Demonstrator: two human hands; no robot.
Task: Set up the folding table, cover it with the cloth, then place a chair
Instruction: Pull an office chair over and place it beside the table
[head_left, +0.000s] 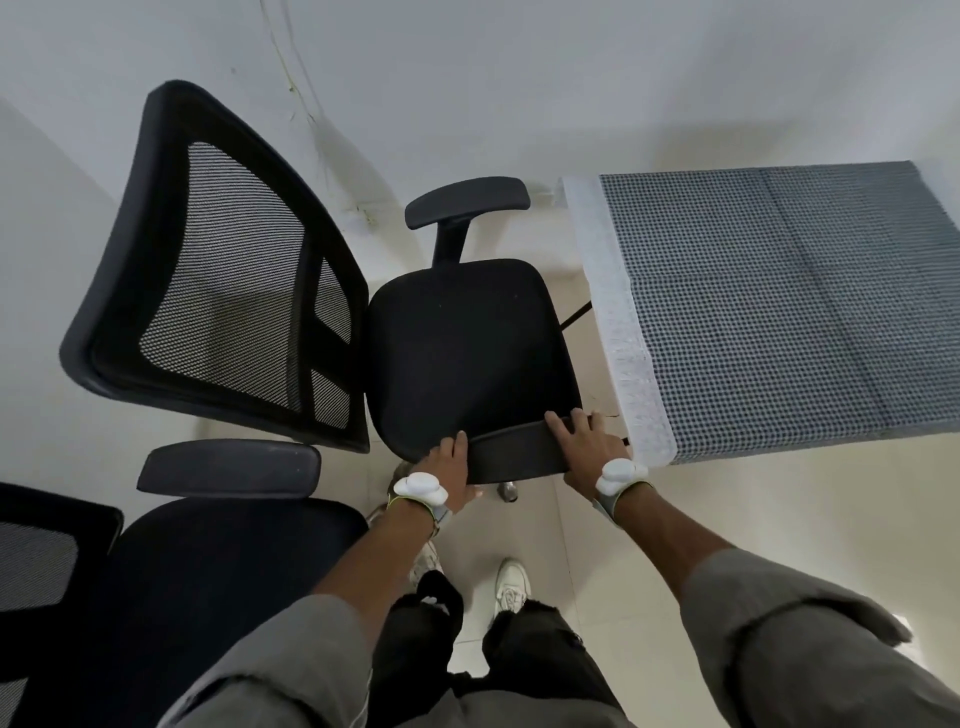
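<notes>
A black office chair with a mesh back (218, 270) and padded seat (467, 343) stands left of the folding table (618, 415). A blue-checked cloth (789, 312) with a white border covers the table. My left hand (448, 470) grips the left end of the chair's near armrest (511, 452), thumb under its near edge. My right hand (587, 441) rests on the armrest's right end, fingers laid fairly straight across its top, close to the cloth's white corner. The far armrest (467, 200) points toward the wall.
A second black chair, with its seat (223, 561) and armrest (228, 467), stands at the lower left, close to the first chair's back. White walls close off the far side. Pale floor tiles (649, 530) lie in front of the table, and my feet stand below the armrest.
</notes>
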